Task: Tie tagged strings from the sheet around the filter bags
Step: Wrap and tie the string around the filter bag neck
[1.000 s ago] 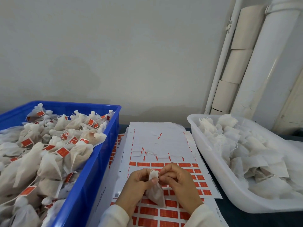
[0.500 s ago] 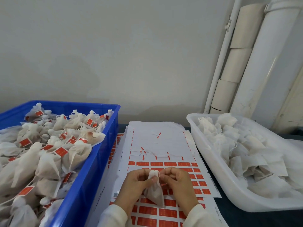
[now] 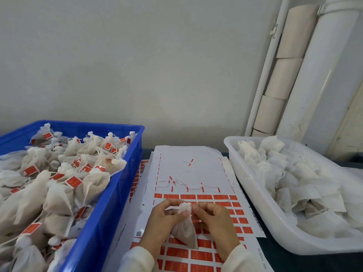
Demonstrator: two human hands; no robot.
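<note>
Two hands at one filter bag [image 3: 185,231], left hand [image 3: 164,219] grip pinching its neck; right hand [image 3: 213,222] grip pinching string

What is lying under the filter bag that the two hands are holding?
Under the filter bag lies the sheet of orange tags, flat on the table. The bag, the left hand and the right hand cover some tags, so those cannot be seen.

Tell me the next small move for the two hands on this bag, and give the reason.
Probably pull the string snug round the neck. The left hand pinches the gathered top of the filter bag, the right hand works at that neck, and the red tag hangs beside it, so the knot looks unfinished.
</note>
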